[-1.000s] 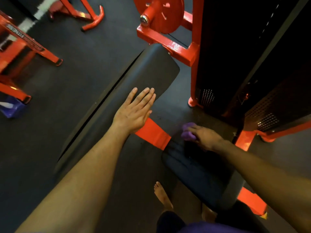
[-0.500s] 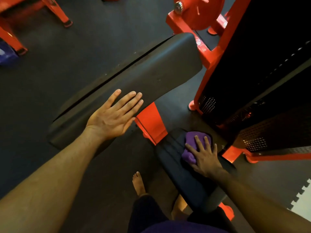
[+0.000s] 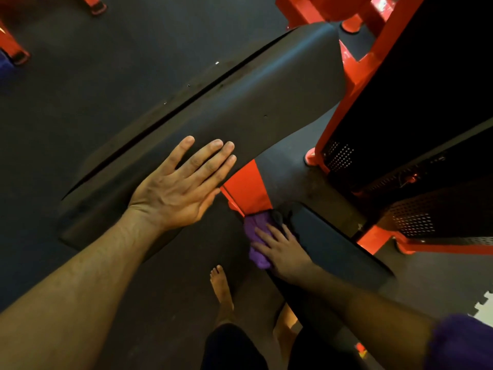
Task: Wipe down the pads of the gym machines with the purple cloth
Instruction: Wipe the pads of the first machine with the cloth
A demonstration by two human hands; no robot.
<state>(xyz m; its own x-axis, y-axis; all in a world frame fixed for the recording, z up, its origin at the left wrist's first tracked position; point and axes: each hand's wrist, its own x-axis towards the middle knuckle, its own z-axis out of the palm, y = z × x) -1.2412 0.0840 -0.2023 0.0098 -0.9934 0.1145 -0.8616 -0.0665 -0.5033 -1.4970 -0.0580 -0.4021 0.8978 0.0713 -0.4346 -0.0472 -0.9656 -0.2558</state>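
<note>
1. Nearest, a bare foot (image 3: pixel 221 287) is planted on the dark floor (image 3: pixel 66 102), just beside the seat pad (image 3: pixel 333 247).
2. The purple cloth (image 3: pixel 254 243) is pressed flat on the seat pad at its far left corner, close to the red frame post (image 3: pixel 246 189). It is held there under the right hand (image 3: pixel 284 253), most likely so that corner gets rubbed clean.
3. The grip of the right hand is not clenched: the fingers are spread out straight on top of the cloth, so it is pushed, not squeezed.
4. A little farther, the left hand (image 3: pixel 178 188) is laid flat on the near end of the long back pad (image 3: pixel 240 110). Its grip is released and nothing is held. It is probably put there to prop the body up while the wiping is done.
5. Farthest, the black weight cover (image 3: pixel 426 89) and its red frame are seen at the right.
6. The back pad may be wiped next.
</note>
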